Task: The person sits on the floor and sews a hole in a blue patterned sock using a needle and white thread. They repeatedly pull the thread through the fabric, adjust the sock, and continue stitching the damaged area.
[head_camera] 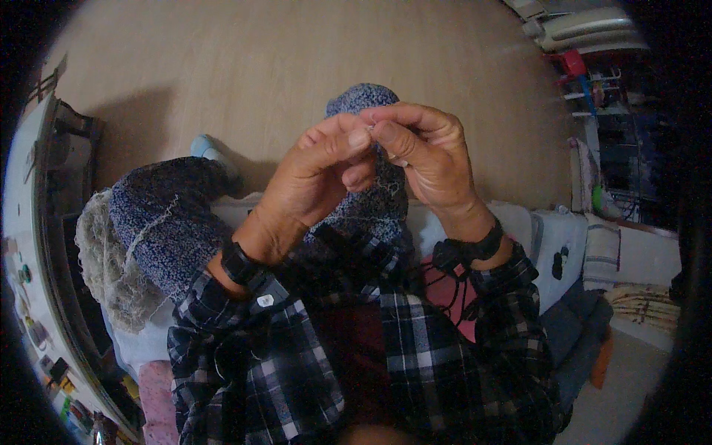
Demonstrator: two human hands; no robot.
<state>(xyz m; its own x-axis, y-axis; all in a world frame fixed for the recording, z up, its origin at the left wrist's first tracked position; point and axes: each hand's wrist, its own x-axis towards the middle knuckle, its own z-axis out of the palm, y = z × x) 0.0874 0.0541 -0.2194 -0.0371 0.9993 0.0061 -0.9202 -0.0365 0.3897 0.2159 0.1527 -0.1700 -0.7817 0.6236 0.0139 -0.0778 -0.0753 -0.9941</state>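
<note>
My left hand [328, 161] and my right hand [428, 150] meet above my knee, thumbs and index fingers pinched close together. Between the fingertips shows a bit of thin whitish yarn [371, 127]; its exact shape is too small to tell. Loose strands of the same pale colour lie across my patterned trousers [161, 222]. A tangled heap of off-white yarn [111, 267] rests beside my thigh at the left. Both wrists wear dark straps.
At the left stands a long table [28, 222] with small items on it. Pink cloth [157, 397] lies at lower left. Folded textiles [642, 306] and a dark garment [578, 334] lie at the right. Wooden flooring [250, 61] stretches ahead, with shelving at far right.
</note>
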